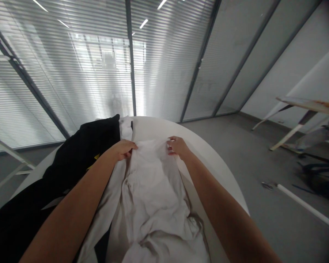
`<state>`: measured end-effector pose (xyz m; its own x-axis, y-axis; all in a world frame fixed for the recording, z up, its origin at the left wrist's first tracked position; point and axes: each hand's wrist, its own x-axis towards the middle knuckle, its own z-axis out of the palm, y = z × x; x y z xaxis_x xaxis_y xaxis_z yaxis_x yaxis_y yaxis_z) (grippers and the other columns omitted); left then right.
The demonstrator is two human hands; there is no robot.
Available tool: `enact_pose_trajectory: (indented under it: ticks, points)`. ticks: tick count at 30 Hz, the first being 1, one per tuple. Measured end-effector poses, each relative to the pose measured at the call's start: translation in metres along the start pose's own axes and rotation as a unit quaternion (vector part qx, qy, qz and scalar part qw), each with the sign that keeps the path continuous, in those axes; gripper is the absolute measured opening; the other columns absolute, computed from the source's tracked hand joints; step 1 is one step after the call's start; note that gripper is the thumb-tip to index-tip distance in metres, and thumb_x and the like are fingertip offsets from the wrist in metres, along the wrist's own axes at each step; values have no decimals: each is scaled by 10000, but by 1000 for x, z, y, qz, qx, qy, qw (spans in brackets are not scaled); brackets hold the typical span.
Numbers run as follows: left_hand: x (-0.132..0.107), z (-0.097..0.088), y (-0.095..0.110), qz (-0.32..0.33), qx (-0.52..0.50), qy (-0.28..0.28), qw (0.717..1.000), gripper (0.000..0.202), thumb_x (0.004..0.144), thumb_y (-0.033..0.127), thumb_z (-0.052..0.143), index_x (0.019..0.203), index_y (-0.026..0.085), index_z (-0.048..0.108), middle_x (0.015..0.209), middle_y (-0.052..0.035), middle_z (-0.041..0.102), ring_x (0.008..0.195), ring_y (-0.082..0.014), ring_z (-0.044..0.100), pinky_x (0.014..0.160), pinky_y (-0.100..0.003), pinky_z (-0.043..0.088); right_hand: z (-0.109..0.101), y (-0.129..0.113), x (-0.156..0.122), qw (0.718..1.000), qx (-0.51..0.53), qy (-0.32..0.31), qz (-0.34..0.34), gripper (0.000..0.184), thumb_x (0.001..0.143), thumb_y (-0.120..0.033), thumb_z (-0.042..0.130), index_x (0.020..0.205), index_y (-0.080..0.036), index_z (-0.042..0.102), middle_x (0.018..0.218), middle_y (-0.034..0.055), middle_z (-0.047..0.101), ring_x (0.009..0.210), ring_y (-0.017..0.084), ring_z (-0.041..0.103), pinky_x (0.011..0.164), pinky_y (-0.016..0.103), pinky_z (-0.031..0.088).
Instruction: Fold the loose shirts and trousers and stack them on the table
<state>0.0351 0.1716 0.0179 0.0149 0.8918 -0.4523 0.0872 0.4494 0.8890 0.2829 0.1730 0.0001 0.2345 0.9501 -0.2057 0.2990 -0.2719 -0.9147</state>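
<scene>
A wrinkled white garment [153, 186] is spread lengthwise over a round white table [216, 164]; its exact kind is unclear. My left hand [124, 149] pinches the far left corner of the cloth. At the far right corner, my right hand [178, 147] has its curled fingers and thumb around the edge. Between the two hands the far edge lies fairly flat, while the near part is bunched in folds. A long narrow strip of white cloth [104, 215] runs beneath my left forearm.
Black clothing [98, 135] with a small yellow mark covers the table's left side. Behind the table stands a glass partition with blinds [164, 73]. On the right are another table [309, 104], a white pole [307, 206] on the floor and dark blurred items [320, 175].
</scene>
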Motion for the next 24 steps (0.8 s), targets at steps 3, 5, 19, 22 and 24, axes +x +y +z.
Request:
enact_pose_trajectory:
  ticks: [3,5,19,22,24]
  points:
    - [3,-2,0,2,-12,-2,1000,241,519,59,754,582,157,542,536,38,516,417,-49,419,351,-155,290,-2,-4,-2,998,51,4,-24,193,770,-197,598,959,-208,635,780,11,577,633,113,543,526,279,566]
    - [4,-3,-1,7,-18,7,1000,243,538,58,746,587,163,532,536,48,506,422,-49,425,382,-166,380,-2,-5,-2,996,87,4,-36,187,752,-220,613,937,-210,641,777,12,562,659,124,529,525,298,576]
    - [1,-6,3,131,-102,-90,982,344,564,104,758,875,160,623,920,-60,647,808,-226,648,634,-445,608,-1,-10,1,974,196,-39,-110,278,691,-408,618,915,-272,528,749,-38,516,681,139,533,614,346,550]
    - [5,-7,3,213,-123,-92,965,298,566,127,766,823,165,621,833,-17,625,777,-170,630,696,-397,596,-2,-12,1,958,247,-36,-140,230,675,-349,606,875,-258,536,744,-49,530,699,121,531,679,303,521]
    - [6,-6,3,255,-131,-80,955,278,551,129,761,786,161,617,778,5,615,733,-136,616,702,-339,581,-3,-13,0,941,296,-40,-160,212,648,-304,620,839,-245,552,727,-52,532,694,113,523,695,271,498]
